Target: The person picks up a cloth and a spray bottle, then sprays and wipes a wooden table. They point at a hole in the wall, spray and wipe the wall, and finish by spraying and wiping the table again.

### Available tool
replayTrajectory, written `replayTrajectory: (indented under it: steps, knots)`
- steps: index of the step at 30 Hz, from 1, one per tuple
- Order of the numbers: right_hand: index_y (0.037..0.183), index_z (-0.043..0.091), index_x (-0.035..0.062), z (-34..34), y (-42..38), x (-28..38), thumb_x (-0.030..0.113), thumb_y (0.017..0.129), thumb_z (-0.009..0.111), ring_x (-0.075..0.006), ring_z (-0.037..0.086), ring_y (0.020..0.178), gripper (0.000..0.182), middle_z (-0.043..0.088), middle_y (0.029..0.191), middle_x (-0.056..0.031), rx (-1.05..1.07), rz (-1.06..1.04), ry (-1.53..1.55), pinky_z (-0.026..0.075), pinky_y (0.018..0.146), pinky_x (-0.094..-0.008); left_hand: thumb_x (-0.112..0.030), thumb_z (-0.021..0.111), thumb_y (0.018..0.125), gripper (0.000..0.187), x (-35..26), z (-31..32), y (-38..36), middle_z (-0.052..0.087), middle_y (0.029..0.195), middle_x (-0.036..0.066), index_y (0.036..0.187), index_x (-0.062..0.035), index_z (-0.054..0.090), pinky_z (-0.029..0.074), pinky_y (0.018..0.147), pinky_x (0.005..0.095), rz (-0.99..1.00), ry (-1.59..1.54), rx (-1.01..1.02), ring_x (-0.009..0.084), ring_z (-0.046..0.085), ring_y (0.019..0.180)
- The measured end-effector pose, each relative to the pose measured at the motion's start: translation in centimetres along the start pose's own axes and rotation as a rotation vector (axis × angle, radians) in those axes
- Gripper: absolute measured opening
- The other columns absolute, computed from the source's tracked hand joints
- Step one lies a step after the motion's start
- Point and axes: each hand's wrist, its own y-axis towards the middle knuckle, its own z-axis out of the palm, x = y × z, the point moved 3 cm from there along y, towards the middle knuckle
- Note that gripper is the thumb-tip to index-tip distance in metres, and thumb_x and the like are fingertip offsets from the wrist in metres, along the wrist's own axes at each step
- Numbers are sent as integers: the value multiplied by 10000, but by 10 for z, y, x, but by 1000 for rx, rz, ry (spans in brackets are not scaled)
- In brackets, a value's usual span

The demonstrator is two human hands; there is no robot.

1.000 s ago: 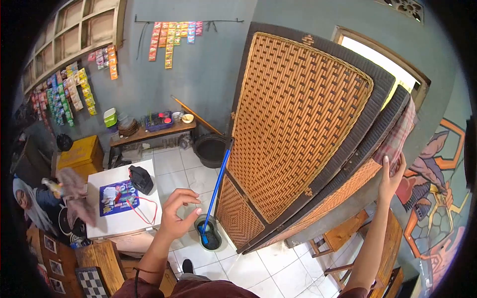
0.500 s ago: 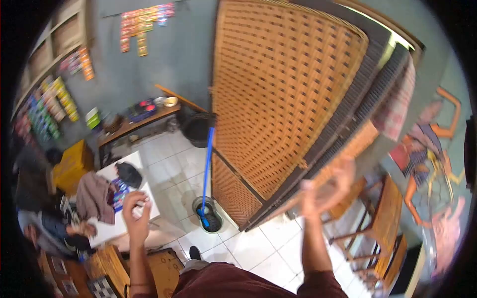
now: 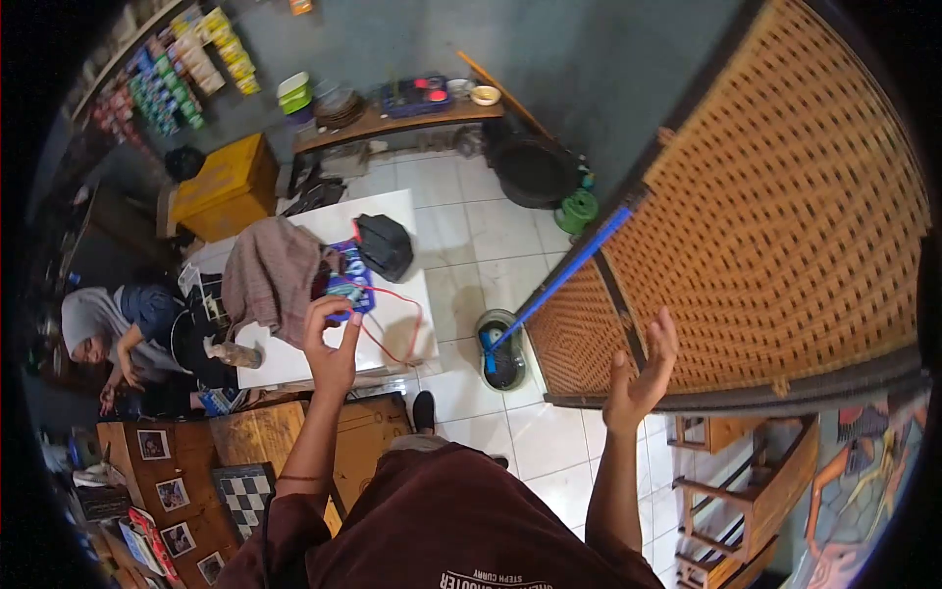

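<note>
1. The right hand is raised, fingers spread apart, holding nothing; the woven panel stands just beyond it, to its right.
2. The left hand is half curled, empty, above the white counter.
3. The right hand is nearer the panel.

Grey-blue wall, white tiled floor — white table, wooden shelf, yellow box

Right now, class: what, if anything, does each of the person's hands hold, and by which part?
Nothing. The left hand is raised with fingers loosely curled, empty; the right hand is open, palm showing, also empty.
</note>
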Motion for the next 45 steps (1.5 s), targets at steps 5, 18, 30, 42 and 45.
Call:
replayTrajectory:
  steps: [5,18,30,42,45]
  knots:
    - [1253,497,-9,118,-12,1,100,795,724,-371,392,1322,522,432,1389,-234,185,154,248,300,1092,-462,-82,751,794,409,53,-68,1,404,1392,220,1138,-28,536,352,1039,456,220,501,-335,355,425,1261]
    - [1214,546,23,71,77,32,123,768,745,-365,467,1263,499,473,1372,-222,-146,-38,-106,357,1055,-445,-104,675,802,254,-37,40,102,535,1186,181,1012,-8,568,385,1005,424,379,-265,160,317,508,1129]
    - [1366,431,-21,-174,76,116,348,831,634,-373,346,1363,681,395,1433,-249,-553,-206,-500,252,1123,-461,-648,529,858,848,-313,207,99,376,1479,183,1394,-5,396,268,1094,451,731,-923,632,298,365,1360]
    - [1366,462,66,-348,180,165,415,845,677,-385,376,1328,663,417,1416,-229,-558,-278,-1108,317,1094,-465,-551,670,822,742,-563,283,47,355,1490,128,1394,-143,433,225,1143,537,1209,-632,197,316,297,1406]
    - [1364,458,63,-375,214,171,467,844,658,-387,368,1330,688,411,1423,-221,-523,-337,-1182,323,1089,-477,-642,669,763,817,-605,293,77,378,1484,92,1383,-162,439,196,1167,535,1345,-427,-125,304,328,1392]
